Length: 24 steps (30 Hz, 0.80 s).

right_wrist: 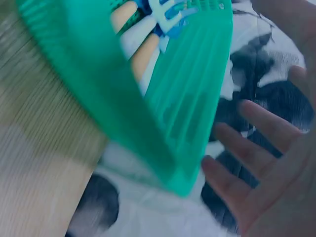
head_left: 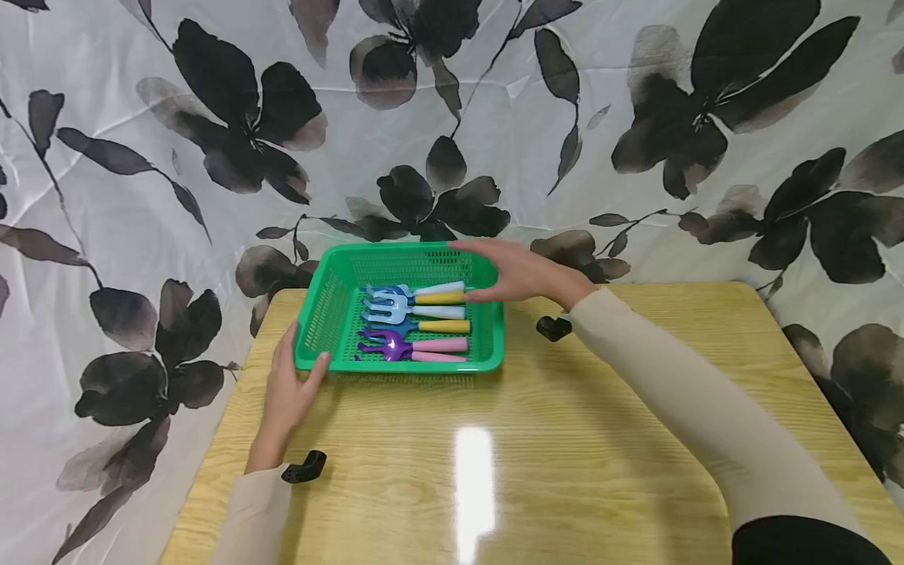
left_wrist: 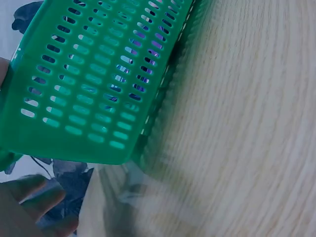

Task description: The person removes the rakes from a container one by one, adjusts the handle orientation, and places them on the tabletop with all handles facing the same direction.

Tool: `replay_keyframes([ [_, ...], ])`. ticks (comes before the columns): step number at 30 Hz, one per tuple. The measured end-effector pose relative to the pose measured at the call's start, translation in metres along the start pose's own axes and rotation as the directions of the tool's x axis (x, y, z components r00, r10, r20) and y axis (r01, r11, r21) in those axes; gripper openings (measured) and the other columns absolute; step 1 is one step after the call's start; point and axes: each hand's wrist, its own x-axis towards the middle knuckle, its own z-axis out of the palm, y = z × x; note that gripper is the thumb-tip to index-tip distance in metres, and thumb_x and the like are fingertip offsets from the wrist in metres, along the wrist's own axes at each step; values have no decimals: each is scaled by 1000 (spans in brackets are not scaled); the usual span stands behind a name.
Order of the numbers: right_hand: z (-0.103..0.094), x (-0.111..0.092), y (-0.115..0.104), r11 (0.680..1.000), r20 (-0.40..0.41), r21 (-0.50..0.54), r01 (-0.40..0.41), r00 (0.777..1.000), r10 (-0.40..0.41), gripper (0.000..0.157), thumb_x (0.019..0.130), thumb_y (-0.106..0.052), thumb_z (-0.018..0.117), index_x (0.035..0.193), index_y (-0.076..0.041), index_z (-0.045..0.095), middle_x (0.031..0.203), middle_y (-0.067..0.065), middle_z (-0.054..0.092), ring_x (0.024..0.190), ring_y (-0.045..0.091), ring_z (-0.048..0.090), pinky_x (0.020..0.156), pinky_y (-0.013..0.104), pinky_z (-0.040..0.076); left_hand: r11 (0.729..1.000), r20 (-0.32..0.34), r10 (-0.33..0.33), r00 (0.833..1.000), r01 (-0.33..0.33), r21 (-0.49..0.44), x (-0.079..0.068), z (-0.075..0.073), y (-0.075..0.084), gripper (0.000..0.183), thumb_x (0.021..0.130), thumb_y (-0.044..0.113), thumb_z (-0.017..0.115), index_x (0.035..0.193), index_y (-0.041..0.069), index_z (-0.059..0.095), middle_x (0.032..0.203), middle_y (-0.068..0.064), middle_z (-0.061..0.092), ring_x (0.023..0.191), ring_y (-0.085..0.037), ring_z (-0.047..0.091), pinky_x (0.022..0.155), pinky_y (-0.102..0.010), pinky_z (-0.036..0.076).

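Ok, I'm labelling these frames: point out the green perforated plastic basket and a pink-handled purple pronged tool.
Green plastic basket (head_left: 400, 366): head view, near rim.
Purple pronged tool (head_left: 428, 344): head view, pink handle.

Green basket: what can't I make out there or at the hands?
Head: far right corner of the basket, hidden by the right hand.
Left wrist: tools, mostly hidden by the slotted wall; left hand, cut off at left.
Right wrist: ends of tool handles, hidden by a blurred wall.

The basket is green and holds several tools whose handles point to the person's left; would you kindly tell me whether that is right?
Not quite: the handles point to the person's right, as the head view shows. The basket is green and holds several tools.
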Motion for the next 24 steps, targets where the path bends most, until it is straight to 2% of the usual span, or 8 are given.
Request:
replay_keyframes([
  [5,11,30,-11,1000,146,6,11,989,-12,83,84,-56,69,153,-37,26,152,-3,38,137,20,39,108,45,35,984,59,-81,995,90,-154,-1,1,1,79,96,41,61,157,29,12,152,-18,35,133,-38,42,102,-58,37],
  [7,16,40,-15,999,207,29,-13,978,7,82,85,-53,70,152,-38,27,148,0,42,134,23,43,105,46,38,972,77,-95,993,109,-210,-1,1,1,80,96,38,61,157,29,12,149,-20,39,129,-37,47,98,-57,42],
  [11,27,60,-18,995,289,58,-86,955,66,78,87,-47,71,152,-38,29,143,5,47,127,28,49,101,46,41,943,96,-95,991,120,-310,-2,-1,7,79,96,30,63,157,23,12,148,-21,39,127,-37,49,95,-50,47],
  [14,38,74,-15,990,325,45,-131,939,110,76,87,-43,72,151,-36,32,140,8,50,126,29,49,99,46,42,924,100,-89,991,120,-364,-3,-4,17,78,96,24,63,157,17,14,146,-23,40,127,-38,49,92,-34,50],
  [17,48,83,-14,988,355,25,-154,925,135,70,87,-37,74,147,-29,38,136,13,53,124,30,50,98,46,44,914,103,-88,991,122,-387,-5,-7,25,78,97,23,63,157,13,15,145,-24,40,127,-39,49,87,-20,48],
  [21,63,92,-14,986,367,28,-166,919,145,60,88,-27,75,141,-18,48,128,16,58,111,25,57,91,42,48,903,97,-115,989,144,-404,-8,-8,27,77,96,23,63,156,14,16,146,-23,41,128,-38,48,86,-18,46],
  [24,74,96,-12,980,360,30,-195,917,172,53,87,-24,75,135,-16,53,120,13,61,103,21,57,86,40,49,898,95,-129,987,156,-412,-9,-8,25,76,96,25,64,156,15,18,145,-22,41,128,-38,48,85,-18,47],
])
